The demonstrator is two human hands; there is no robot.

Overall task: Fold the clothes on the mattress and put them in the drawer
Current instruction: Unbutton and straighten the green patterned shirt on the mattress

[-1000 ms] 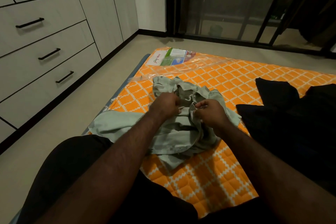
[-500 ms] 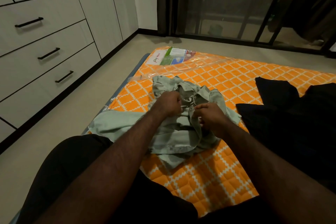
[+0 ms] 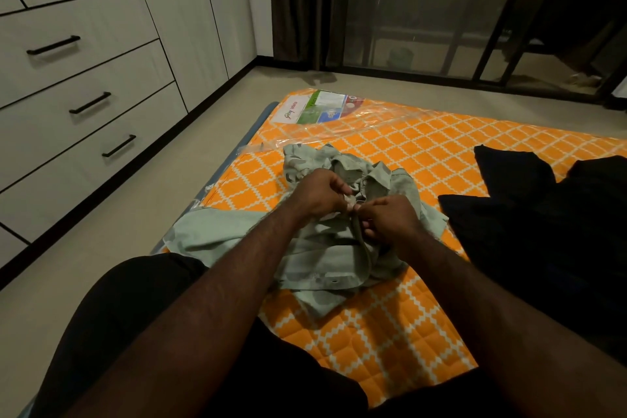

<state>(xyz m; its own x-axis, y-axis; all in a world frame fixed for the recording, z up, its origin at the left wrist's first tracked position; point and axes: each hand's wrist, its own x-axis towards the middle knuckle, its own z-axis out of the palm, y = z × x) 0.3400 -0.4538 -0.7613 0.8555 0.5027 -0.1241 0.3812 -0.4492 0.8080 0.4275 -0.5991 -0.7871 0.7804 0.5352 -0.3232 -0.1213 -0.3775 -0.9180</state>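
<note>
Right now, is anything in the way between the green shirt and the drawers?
Only bare floor lies between the mattress and the drawers, with nothing visible on it. But every drawer in view is closed. The left hand and right hand both pinch the green shirt.

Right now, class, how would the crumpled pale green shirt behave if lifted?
Probably floppy: the pale green shirt lies in soft folds. Likely light, since the left hand and right hand bunch it with fingertip pinches. It should hardly slide on the quilted orange mattress.

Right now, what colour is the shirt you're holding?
The shirt is pale green, clearest in the head view.
</note>
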